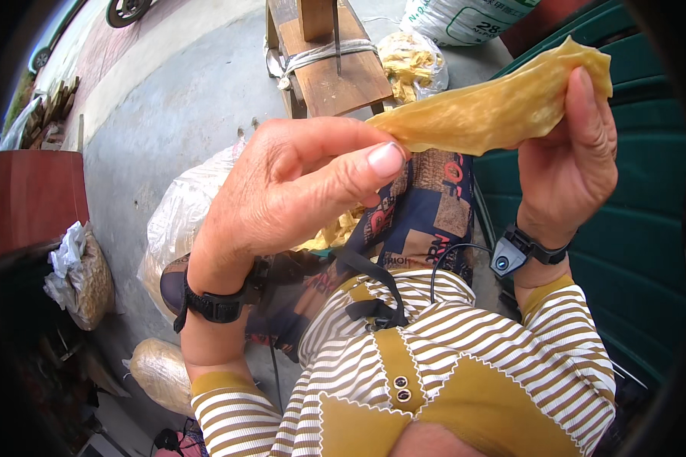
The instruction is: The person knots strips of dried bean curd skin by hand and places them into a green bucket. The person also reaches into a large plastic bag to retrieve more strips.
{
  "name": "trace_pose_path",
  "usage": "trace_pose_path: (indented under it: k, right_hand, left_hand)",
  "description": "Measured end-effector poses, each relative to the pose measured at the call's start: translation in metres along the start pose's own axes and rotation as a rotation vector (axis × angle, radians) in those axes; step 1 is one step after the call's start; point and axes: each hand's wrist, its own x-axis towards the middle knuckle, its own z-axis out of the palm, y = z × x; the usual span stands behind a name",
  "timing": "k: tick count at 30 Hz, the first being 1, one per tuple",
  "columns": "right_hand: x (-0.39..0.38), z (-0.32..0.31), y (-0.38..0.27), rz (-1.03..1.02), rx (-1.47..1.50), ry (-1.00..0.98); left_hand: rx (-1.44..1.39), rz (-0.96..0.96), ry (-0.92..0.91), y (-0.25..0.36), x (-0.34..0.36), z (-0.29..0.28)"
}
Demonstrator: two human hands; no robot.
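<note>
A long, yellow, slightly translucent wrinkled strip (pixel 480 114) is stretched between my hands, above my lap. Its exact kind is unclear. My left hand (pixel 305 179) pinches the narrow left end between thumb and fingers. At the wider right end, my right hand (pixel 575 141) grips the strip with its thumb in front and its fingers mostly hidden behind. The strip rises toward the right, its upper edge uneven. Below my left hand, more yellow pieces (pixel 335 231) show partly behind my wrist, near my knees. Both wrists wear black straps.
A wooden bench-like stand (pixel 331 76) with cloth tied round it stands ahead. Beside it sits a clear bag of yellow pieces (pixel 413 65) and a white printed sack (pixel 461 19). Plastic bags (pixel 187 206) lie at left. Dark green ridged panels (pixel 633 183) rise close at right.
</note>
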Motion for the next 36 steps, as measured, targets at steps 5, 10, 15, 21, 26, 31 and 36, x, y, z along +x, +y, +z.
trace_pose_path:
  k: [5, 10, 15, 21, 26, 31, 36]
  right_hand:
    - [-0.03, 0.045, 0.023, 0.281, -0.436, -0.596]
    - [-0.04, 0.027, 0.048, 0.711, -0.169, -0.14]
    - [-0.035, 0.026, 0.06, 0.971, -0.032, -0.188]
    - [-0.038, 0.028, 0.077, 0.823, -0.17, -0.204]
    - [-0.038, 0.032, 0.073, 0.332, -0.647, -0.38]
    - [-0.043, 0.031, 0.08, 0.652, -0.245, -0.102]
    - [-0.041, 0.046, 0.076, 0.916, 0.581, -0.074]
  left_hand:
    - [0.085, -0.039, -0.046, -0.012, -0.002, -0.004]
    - [-0.208, -0.002, 0.204, -0.03, -0.015, 0.007]
    - [-0.587, 0.096, 0.18, -0.043, -0.016, 0.015]
    - [-0.62, 0.135, 0.176, -0.052, -0.014, 0.018]
    - [-0.162, 0.15, 0.448, -0.064, -0.009, 0.021]
    - [-0.048, 0.211, 0.424, -0.068, -0.011, 0.029]
    - [-0.64, 0.125, 0.449, -0.059, -0.009, 0.016]
